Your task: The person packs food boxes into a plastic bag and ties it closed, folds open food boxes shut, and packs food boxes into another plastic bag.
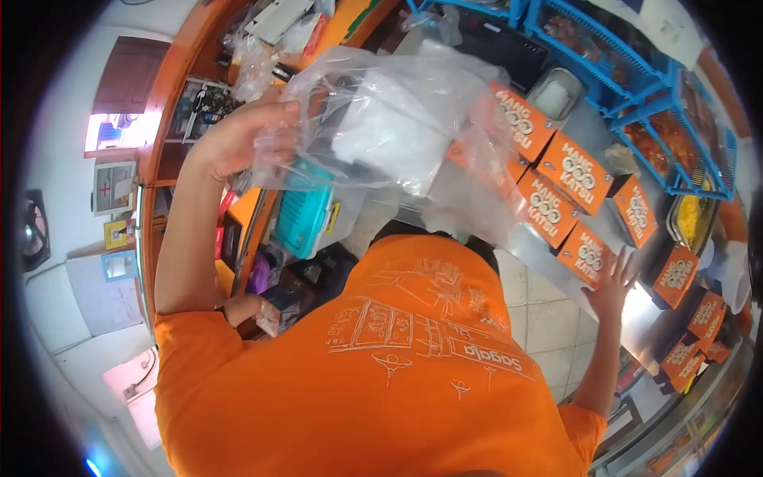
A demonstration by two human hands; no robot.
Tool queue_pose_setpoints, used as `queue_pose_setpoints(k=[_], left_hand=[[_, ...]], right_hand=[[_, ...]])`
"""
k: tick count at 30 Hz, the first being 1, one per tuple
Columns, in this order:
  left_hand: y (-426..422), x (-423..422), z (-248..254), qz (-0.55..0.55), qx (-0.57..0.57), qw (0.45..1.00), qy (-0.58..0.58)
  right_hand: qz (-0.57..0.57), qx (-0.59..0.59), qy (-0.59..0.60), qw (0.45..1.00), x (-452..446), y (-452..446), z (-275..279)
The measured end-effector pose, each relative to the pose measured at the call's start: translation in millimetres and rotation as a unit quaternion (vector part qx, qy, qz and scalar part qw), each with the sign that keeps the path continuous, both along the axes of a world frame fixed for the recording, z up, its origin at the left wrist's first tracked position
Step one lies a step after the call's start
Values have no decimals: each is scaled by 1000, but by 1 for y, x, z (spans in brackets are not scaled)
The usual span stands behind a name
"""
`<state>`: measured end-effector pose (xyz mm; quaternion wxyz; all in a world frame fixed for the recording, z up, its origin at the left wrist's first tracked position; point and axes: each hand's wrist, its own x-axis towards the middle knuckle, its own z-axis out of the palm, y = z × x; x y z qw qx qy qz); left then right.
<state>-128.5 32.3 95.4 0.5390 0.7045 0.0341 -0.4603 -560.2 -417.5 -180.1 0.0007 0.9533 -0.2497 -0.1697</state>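
Note:
My left hand (250,131) is closed on the edge of a large clear plastic bag (318,87), held up in front of me. White material (385,131), perhaps tissue or folded plastic, shows through the bag; its exact kind is unclear. On the other side, my right hand (610,285) has its fingers spread, with nothing held. Its fingertips are beside or against an orange printed box (586,253) on the metal counter; I cannot tell whether they touch. Several more orange boxes (574,171) stand along that counter, and the bag partly covers some.
Blue plastic racks (668,79) holding packaged food stand at the back right. A tray of yellow food (693,219) and a metal container (556,94) rest on the counter. Left are an orange-edged shelf (179,71) and a turquoise-lidded box (304,203).

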Motion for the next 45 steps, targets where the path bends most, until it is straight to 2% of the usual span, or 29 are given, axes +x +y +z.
queue_pose_setpoints(k=[1, 5, 6, 7, 8, 9, 10, 11, 12, 13, 14, 16, 17, 18, 20, 22, 25, 28, 29, 31, 33, 35, 36, 37, 39, 40, 42, 43, 45], left_hand=[[-2, -5, 6, -53, -58, 997, -19], [-5, -3, 0, -61, -13, 993, -98], [-1, 5, -6, -62, -18, 994, -93], [4, 12, -13, -65, 1, 992, -111], [8, 22, -21, -69, 19, 989, -128], [9, 28, -28, -71, 8, 990, -121], [7, 31, -33, -33, -14, 993, -116], [6, 37, -36, 3, -35, 994, -107], [10, 46, -37, -15, -52, 996, -68], [10, 53, -35, -26, -58, 997, -47], [10, 58, -30, -31, -78, 996, 2], [17, 78, -39, -69, -135, 984, 98], [19, 86, -42, -87, -132, 980, 116], [17, 90, -42, -82, -162, 969, 167], [16, 93, -42, -99, -187, 950, 231], [12, 93, -39, -74, -150, 964, 207], [10, 104, -51, -80, -144, 973, 164], [17, 113, -79, -42, -119, 988, 91], [24, 121, -92, -48, -123, 987, 93], [44, 142, -118, -108, -127, 968, 187], [36, 123, -130, -67, -88, 982, 155], [34, 115, -145, -43, -78, 987, 133], [33, 112, -154, -27, -118, 982, 145], [35, 113, -164, -29, -120, 981, 148], [35, 116, -179, 16, -168, 977, 133], [35, 118, -180, 19, -172, 976, 132], [36, 125, -181, 49, -184, 979, 67], [36, 129, -188, 49, -188, 979, 64], [37, 138, -205, 63, -226, 972, -13]], right_hand=[[14, -8, -35, 999, 4, 0, 1], [44, 98, -47, 993, 28, -1, -6], [16, 138, -86, 986, 33, 1, -6], [15, 133, -79, 988, 35, 5, -1], [-42, 137, -62, 988, 38, 10, 8], [-100, 139, -45, 984, 40, 16, 17], [-106, 128, -39, 985, 34, 14, 20], [-192, 248, -107, 943, 19, 9, 22], [-278, 359, -173, 874, 11, 19, 34], [-325, 415, -206, 825, -1, 27, 55], [-364, 362, -146, 845, 24, 56, 116], [-355, 350, -162, 851, 73, 108, 208], [-307, 388, -237, 836, 82, 127, 234], [-306, 388, -225, 840, 103, 151, 269], [-265, 425, -214, 839, 144, 198, 309], [-180, 495, -185, 830, 195, 237, 323], [-62, 572, -137, 806, 278, 279, 305], [-98, 521, -66, 845, 344, 293, 274], [-137, 469, -23, 872, 358, 298, 264], [-211, 364, 49, 906, 384, 306, 239], [-149, 106, 6, 983, 396, 322, 189], [-151, 67, 17, 986, 420, 328, 165], [-152, 26, 26, 988, 432, 332, 155], [-153, 24, 28, 988, 444, 338, 144], [-284, 167, 2, 944, 466, 349, 120], [-280, 163, 1, 946, 477, 359, 104], [-376, 247, -7, 893, 490, 378, 69], [-375, 244, -11, 894, 487, 384, 54], [-340, 245, -57, 906, 485, 392, 40]])
